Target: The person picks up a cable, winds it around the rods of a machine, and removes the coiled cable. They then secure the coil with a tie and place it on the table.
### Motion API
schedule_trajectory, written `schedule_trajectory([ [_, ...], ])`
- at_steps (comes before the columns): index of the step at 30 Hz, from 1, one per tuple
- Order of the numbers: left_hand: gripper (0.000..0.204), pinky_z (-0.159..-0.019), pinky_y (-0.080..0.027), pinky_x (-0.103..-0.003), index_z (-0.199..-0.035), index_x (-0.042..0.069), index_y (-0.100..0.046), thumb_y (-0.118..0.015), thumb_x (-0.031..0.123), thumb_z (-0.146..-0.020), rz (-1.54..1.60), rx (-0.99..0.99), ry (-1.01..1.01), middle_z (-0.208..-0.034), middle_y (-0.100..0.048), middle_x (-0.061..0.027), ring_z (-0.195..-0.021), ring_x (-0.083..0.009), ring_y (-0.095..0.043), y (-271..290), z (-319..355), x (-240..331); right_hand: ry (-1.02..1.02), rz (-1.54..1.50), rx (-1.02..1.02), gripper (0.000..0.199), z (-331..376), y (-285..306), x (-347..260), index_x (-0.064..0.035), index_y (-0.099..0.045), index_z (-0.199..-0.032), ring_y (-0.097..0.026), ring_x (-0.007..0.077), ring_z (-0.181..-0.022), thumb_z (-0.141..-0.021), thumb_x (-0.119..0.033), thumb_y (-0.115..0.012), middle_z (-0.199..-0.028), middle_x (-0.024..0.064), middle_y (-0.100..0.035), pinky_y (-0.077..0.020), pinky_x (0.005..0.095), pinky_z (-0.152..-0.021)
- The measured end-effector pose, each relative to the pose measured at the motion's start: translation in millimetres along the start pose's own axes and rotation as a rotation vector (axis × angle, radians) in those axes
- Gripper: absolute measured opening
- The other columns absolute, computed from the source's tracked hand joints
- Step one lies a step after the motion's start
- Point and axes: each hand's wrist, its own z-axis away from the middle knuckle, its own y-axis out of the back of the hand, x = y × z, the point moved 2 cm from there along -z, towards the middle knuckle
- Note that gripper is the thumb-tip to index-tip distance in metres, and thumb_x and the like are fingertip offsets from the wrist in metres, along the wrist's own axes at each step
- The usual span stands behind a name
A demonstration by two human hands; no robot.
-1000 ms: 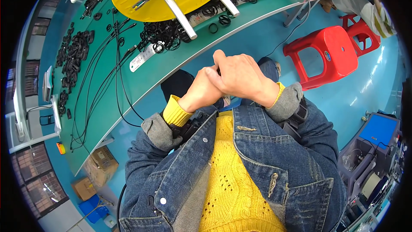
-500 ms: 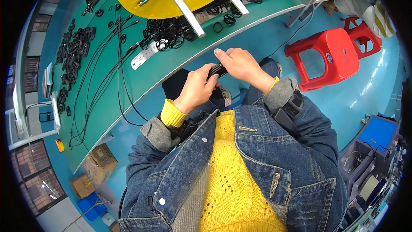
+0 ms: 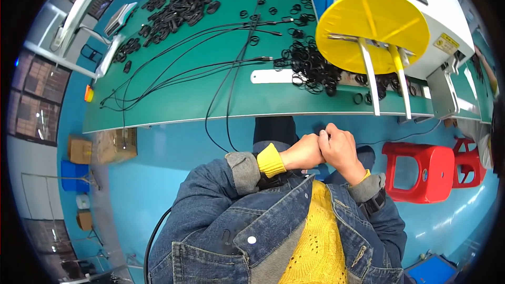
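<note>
Far left floor: cardboard boxes (image 3: 102, 146) sat beside the blue floor, below the bench end.
Bench: a long green workbench (image 3: 173, 102) ran across the upper view.
Cables: thin black cables (image 3: 210, 68) trailed over the bench, two hanging off its front edge.
Rings: a heap of small black rubber rings (image 3: 310, 66) lay near the bench middle, on a white strip.
Left hand: the left hand (image 3: 304, 152) was clenched in a fist, below the bench edge, touching the other hand.
Held item: something small and dark (image 3: 322, 135) showed between the fists, possibly a ring; too hidden to tell.
Right hand: the right hand (image 3: 341, 149) was curled tight, knuckles up, pressed against the left.
Machine: a white machine with a yellow disc (image 3: 368, 26) stood on the bench, right.
Stool: a red plastic stool (image 3: 421, 171) stood right of the hands.
</note>
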Motion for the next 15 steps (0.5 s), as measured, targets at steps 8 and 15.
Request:
schedule_trajectory([
  [8,0.030,-0.050,-0.042,-0.025,-0.074,0.004,-0.059,-0.066,0.033,-0.077,0.208,-0.481,0.492,-0.060,-0.055,-0.0014,-0.056,-0.0090,-0.053,93.8,68.7,-10.9,-0.391,-0.714,-0.700,0.028,-4.5,-10.6,-5.3,-0.0010,-0.057,-0.085,-0.052,0.0090,-0.055,-0.086,-0.029,-0.058,-0.062,0.0052,-0.058,-0.0403,0.0255,-0.049],
  [15,0.028,-0.060,-0.048,-0.027,-0.090,0.004,-0.064,-0.061,0.030,-0.081,0.534,1.091,0.148,-0.091,-0.064,-0.0107,-0.073,-0.0146,-0.059,386.4,131.9,-63.0,-0.245,-0.539,-0.744,0.025,12.1,-30.3,13.2,-0.0008,-0.058,-0.084,-0.056,0.0107,-0.056,-0.084,-0.026,-0.060,-0.066,0.0060,-0.063,-0.0436,0.0263,-0.052],
])
